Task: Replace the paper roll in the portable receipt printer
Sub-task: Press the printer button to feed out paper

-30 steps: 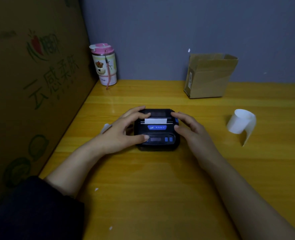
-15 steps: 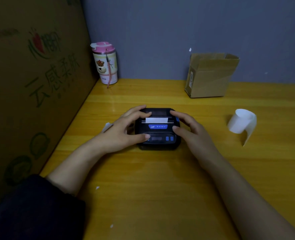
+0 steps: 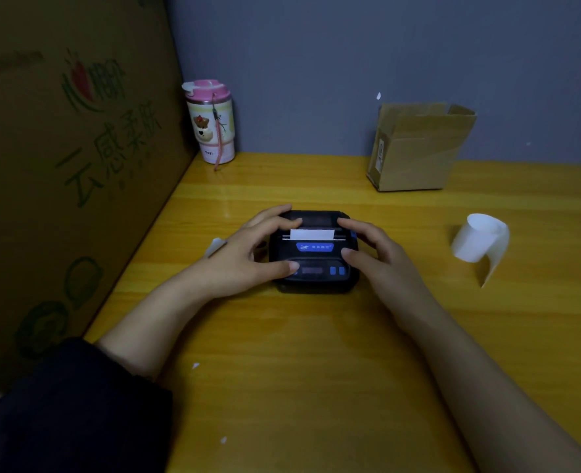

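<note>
A small black receipt printer [image 3: 316, 264] with blue buttons lies flat on the yellow wooden table [image 3: 316, 353]. Its lid is down and a short white strip of paper [image 3: 312, 234] sticks out of the slot. My left hand [image 3: 248, 257] grips the printer's left side, fingers over the lid and thumb on the front. My right hand [image 3: 381, 257] rests on the right side in the same way. A loose, partly unrolled white paper roll [image 3: 480, 242] lies on the table to the right, apart from both hands.
A pink-lidded tumbler [image 3: 210, 124] stands in the back left corner. An open small cardboard box [image 3: 418, 148] sits against the back wall. A large printed cardboard sheet [image 3: 60, 165] walls off the left side. A white scrap [image 3: 215, 246] lies behind my left hand.
Both hands stay on the printer; they and the printer have barely shifted. The view has tilted slightly.
</note>
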